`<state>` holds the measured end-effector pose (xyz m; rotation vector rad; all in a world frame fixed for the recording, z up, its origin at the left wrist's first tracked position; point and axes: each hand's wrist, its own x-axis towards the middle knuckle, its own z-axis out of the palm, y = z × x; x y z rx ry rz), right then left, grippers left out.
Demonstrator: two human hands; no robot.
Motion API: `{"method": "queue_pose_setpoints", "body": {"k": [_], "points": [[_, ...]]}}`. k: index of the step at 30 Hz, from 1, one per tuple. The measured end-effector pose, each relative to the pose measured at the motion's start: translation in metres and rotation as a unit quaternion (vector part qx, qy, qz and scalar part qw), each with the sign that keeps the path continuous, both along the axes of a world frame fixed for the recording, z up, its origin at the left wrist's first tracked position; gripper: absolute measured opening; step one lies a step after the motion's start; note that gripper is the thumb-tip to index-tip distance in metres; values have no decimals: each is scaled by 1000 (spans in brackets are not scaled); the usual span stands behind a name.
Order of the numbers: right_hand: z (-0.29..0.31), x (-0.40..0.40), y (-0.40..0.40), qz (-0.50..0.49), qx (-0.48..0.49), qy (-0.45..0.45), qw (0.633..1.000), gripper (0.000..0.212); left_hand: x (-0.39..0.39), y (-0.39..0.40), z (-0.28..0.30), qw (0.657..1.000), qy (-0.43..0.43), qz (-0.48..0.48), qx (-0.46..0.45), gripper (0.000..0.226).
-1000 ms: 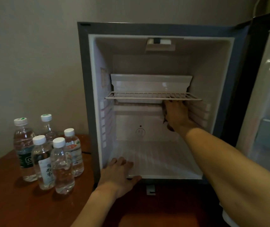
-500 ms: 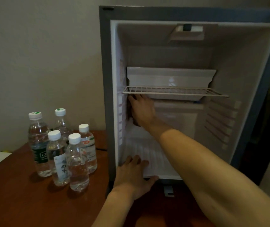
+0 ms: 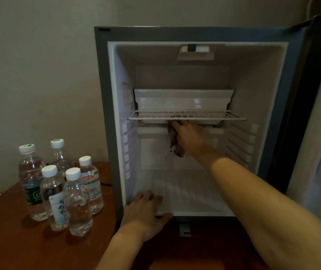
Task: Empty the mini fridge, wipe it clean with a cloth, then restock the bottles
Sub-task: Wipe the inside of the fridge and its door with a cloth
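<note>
At frame centre our right hand (image 3: 190, 136) grips the dark crumpled cloth (image 3: 176, 147) just under the white wire shelf (image 3: 187, 115) of the emptied grey mini fridge (image 3: 105, 114). Our left hand (image 3: 146, 208) rests flat on its floor. Pushing upward could unseat the shelf; the five clear plastic bottles (image 3: 62, 186) wait lower left.

Fridge (image 3: 105, 114) stood open in front of me, white inside, wire shelf (image 3: 187, 115) at mid height, floor bare. I saw a dark crumpled cloth (image 3: 175, 141) against the back wall, just under the shelf. Five clear capped bottles (image 3: 62, 186) stood upright in a cluster left of the fridge.
</note>
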<state>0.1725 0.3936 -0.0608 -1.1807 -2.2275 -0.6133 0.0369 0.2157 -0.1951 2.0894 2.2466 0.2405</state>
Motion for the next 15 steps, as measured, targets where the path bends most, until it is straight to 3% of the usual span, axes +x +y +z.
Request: {"method": "queue_pose_setpoints", "body": {"k": [8, 10, 13, 15], "points": [[-6, 79, 11, -62, -68, 109, 990, 72, 3, 2, 5, 999, 20, 11, -31, 71], [-4, 82, 10, -72, -67, 91, 991, 59, 4, 2, 8, 999, 24, 10, -44, 70], [7, 76, -11, -90, -81, 80, 989, 16, 6, 3, 14, 997, 35, 3, -76, 72], [10, 73, -23, -56, -64, 128, 988, 27, 6, 4, 20, 995, 40, 1, -96, 71]]}}
